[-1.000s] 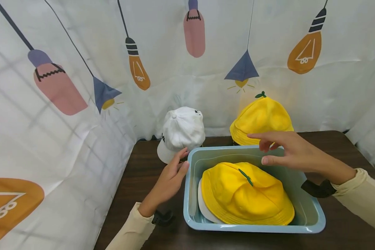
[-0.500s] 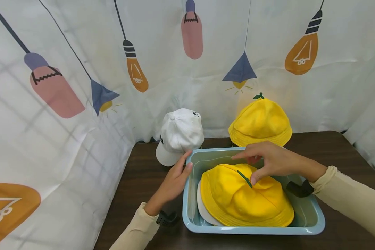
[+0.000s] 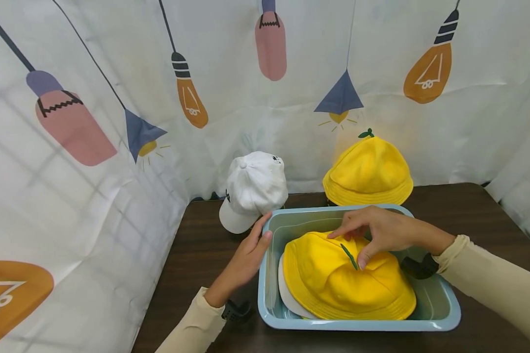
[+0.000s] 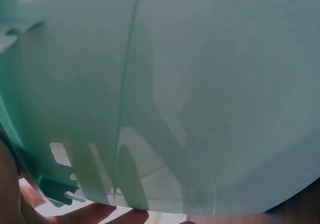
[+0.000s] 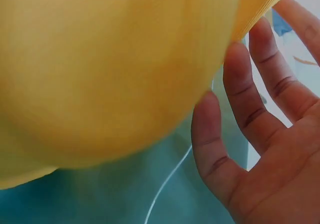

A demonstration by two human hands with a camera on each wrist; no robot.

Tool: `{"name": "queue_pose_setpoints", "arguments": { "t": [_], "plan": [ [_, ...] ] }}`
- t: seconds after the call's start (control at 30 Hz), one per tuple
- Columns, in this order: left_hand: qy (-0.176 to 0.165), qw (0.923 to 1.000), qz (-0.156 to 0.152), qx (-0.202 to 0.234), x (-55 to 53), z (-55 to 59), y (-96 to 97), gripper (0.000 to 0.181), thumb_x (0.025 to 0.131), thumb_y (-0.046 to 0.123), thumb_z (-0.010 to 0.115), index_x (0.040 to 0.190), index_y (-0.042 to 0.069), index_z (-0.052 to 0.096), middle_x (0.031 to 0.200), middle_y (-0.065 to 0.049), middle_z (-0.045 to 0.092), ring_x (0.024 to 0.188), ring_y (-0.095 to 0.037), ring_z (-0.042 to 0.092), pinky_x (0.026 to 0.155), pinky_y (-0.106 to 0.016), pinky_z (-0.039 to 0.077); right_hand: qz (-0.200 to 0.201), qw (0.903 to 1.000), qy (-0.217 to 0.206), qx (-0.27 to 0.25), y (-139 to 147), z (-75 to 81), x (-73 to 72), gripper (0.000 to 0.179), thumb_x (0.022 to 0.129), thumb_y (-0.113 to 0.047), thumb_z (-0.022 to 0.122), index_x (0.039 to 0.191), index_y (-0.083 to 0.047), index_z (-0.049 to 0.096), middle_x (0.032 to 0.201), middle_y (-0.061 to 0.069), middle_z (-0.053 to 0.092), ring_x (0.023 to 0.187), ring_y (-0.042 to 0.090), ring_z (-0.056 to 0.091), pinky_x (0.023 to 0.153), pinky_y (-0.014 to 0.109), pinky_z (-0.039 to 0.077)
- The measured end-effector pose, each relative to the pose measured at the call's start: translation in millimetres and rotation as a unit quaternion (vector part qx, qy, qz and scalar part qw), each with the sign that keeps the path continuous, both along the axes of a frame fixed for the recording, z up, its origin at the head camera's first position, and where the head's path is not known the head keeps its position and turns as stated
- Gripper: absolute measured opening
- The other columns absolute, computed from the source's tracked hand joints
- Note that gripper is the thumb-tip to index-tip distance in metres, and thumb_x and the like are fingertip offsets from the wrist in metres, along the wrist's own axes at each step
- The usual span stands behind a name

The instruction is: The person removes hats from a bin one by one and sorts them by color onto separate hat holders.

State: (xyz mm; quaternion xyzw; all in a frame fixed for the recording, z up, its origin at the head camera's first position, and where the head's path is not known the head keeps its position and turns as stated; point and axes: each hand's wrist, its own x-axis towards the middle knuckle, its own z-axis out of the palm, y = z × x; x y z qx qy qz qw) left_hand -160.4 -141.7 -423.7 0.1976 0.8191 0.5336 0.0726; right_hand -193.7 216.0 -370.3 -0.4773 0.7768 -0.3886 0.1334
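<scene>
In the head view, a yellow bucket hat (image 3: 335, 284) with a green stem lies in a light-blue plastic basin (image 3: 357, 324), over a white brim (image 3: 291, 294). My right hand (image 3: 382, 230) reaches down onto the crown, thumb and fingers spread on either side of the stem. In the right wrist view, slightly bent fingers (image 5: 240, 79) reach the side of the yellow cloth; the thumb is out of sight. My left hand (image 3: 240, 262) lies against the basin's left rim with fingers extended; the left wrist view shows fingertips (image 4: 90, 211) beside the basin wall.
A white cap (image 3: 256, 184) stands behind the basin's left corner. Another yellow bucket hat (image 3: 368, 169) with a green sprout stands behind the basin. Dark brown table (image 3: 194, 250) lies under everything, with a lamp-patterned curtain (image 3: 229, 63) at the back and left.
My right hand has come down and left, from above the basin's back right onto the hat's crown, and its stem has shifted slightly. My left hand has closed in on the rim.
</scene>
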Motion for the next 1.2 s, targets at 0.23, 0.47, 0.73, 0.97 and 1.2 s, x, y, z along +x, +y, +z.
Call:
{"name": "queue_pose_setpoints", "arguments": {
  "t": [0.23,0.47,0.73,0.97,1.2],
  "plan": [
    [-0.002,1.0,-0.005,0.004,1.8,1.0,2.0,0.054,0.112,0.034,0.038,0.163,0.023,0.023,0.165,-0.004,0.033,0.145,-0.027,0.042,0.12,-0.056,0.033,-0.001,0.9997,-0.022,-0.01,-1,-5.0,1.5,0.037,0.078,-0.026,0.088,0.114,-0.023,0.08,0.099,-0.008,0.066,0.08,0.015,0.058,0.067,0.03,0.051],
    [0.001,0.9999,-0.007,0.008,1.2,-1.9,-0.2,0.054,0.113,0.032,0.037,0.164,0.021,0.022,0.166,-0.007,0.033,0.147,-0.029,0.04,0.12,-0.058,0.032,0.007,0.9995,0.002,-0.03,-6,-8.8,0.7,0.006,0.085,-0.021,0.083,0.087,-0.025,0.079,0.093,-0.004,0.063,0.078,0.011,0.057,0.062,0.023,0.05],
    [0.006,0.9998,-0.01,0.013,1.4,-3.3,-1.6,0.054,0.113,0.031,0.036,0.164,0.02,0.022,0.166,-0.009,0.033,0.147,-0.03,0.039,0.12,-0.059,0.031,-0.03,0.9976,-0.032,-0.054,-2,-8.8,-2.0,0.021,0.085,-0.013,0.081,0.068,-0.02,0.072,0.09,-0.001,0.063,0.071,0.01,0.056,0.059,0.023,0.051],
    [-0.009,0.9997,-0.01,0.02,-0.1,-3.4,-1.0,0.053,0.113,0.033,0.037,0.163,0.026,0.022,0.166,-0.003,0.03,0.149,-0.026,0.035,0.122,-0.056,0.029,-0.052,0.9919,-0.083,-0.081,3,-6.2,-1.6,0.02,0.085,-0.004,0.08,0.069,-0.014,0.073,0.087,0.004,0.06,0.066,0.016,0.052,0.055,0.026,0.048],
    [-0.012,0.9995,-0.012,0.028,-1.7,-4.9,0.5,0.053,0.113,0.033,0.036,0.163,0.025,0.023,0.167,-0.002,0.028,0.152,-0.024,0.031,0.123,-0.056,0.027,-0.062,0.9862,-0.101,-0.115,12,2.6,0.7,0.028,0.087,0.002,0.075,0.063,-0.004,0.061,0.087,0.005,0.055,0.072,0.018,0.051,0.057,0.031,0.045]
  ]
}}
